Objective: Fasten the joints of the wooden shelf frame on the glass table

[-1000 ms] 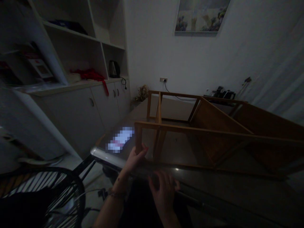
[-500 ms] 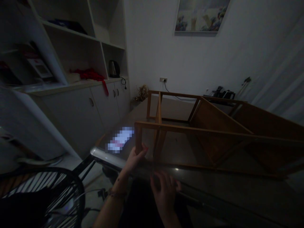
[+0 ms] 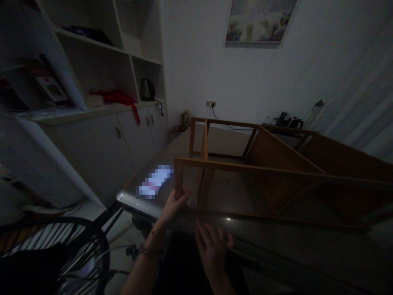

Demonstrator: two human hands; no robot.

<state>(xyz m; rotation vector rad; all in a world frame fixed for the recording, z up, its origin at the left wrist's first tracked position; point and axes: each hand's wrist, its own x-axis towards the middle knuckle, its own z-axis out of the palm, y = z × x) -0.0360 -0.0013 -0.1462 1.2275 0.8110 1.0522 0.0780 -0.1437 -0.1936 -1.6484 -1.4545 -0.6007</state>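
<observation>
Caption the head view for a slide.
Left hand holding one end of a wooden rack lying on a table, right hand near the table's edge.

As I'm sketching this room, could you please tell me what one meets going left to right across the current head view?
Black slatted chair → kettle → left hand, gripping the near end of the wooden frame → right hand → dark items by the wall.

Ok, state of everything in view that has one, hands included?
Left hand, closed around frame post
Right hand, fingers curled, grip unclear
Wooden frame, lying lengthwise on table
Cabinet doors, shut
Kettle, upright, cord dangling
Wall socket, plug inserted
Red cloth, crumpled, end hanging down
</observation>
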